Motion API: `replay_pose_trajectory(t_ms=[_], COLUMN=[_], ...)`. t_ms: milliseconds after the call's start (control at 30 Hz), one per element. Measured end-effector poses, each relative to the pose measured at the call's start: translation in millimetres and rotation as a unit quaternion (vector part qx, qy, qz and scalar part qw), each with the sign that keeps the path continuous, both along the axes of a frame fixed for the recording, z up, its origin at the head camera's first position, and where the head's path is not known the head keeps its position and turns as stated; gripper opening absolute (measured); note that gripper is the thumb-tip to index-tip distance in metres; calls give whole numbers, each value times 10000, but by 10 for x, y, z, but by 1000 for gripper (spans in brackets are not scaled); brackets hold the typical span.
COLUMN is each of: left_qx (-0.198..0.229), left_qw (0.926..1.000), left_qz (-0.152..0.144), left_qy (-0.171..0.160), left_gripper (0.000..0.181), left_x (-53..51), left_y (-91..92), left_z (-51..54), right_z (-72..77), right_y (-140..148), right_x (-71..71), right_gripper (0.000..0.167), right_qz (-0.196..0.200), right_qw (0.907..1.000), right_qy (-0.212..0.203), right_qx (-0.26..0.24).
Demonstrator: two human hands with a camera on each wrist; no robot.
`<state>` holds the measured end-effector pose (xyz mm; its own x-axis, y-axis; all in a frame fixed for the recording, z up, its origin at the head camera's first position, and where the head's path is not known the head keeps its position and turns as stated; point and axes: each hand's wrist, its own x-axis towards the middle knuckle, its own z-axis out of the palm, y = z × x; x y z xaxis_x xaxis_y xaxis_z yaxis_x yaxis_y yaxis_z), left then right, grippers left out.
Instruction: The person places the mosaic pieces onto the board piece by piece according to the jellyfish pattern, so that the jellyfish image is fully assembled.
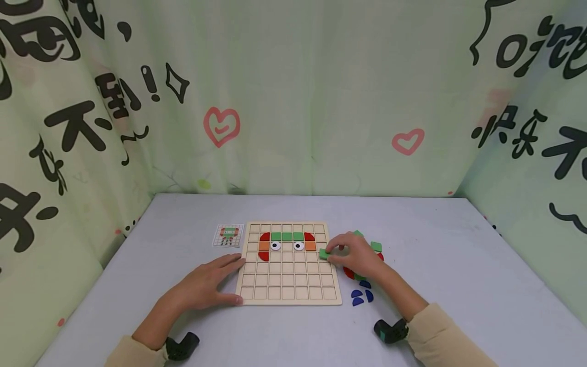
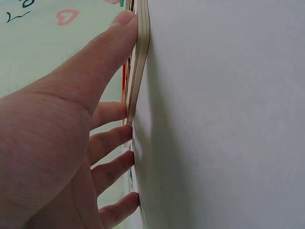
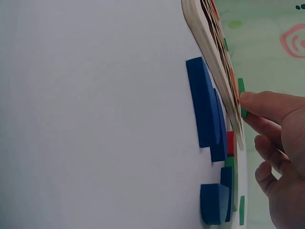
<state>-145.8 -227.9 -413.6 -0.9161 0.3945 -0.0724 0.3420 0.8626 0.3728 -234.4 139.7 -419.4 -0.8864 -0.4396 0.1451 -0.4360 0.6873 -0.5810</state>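
Observation:
A wooden grid board lies on the table, with red, orange and green pieces and two eye discs in its upper rows. My left hand rests with extended fingers along the board's left edge; in the left wrist view the thumb of that hand touches the board's side. Over the board's right side my right hand pinches a green square between thumb and fingers. The right wrist view shows the hand holding the green piece above the board.
Right of the board lie several blue half-round pieces, a green square and red pieces. A small pattern card sits beside the board's upper left corner. A printed curtain stands behind the table.

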Motion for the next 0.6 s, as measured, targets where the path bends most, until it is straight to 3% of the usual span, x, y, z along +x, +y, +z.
replay_pose_trajectory(t_ms=[167,600], left_qx=[-33,-20], left_qw=[10000,10000], left_qz=[8,-14], left_qy=[-1,-6], left_gripper=[88,87], left_x=[2,-6], left_y=[2,-1], left_z=[-8,-32], right_z=[-12,-2], right_y=[-31,-157], right_x=[11,4], right_gripper=[12,13], right_qz=[309,550], right_qw=[9994,9985], right_qy=[-48,57], right_qx=[-143,-62])
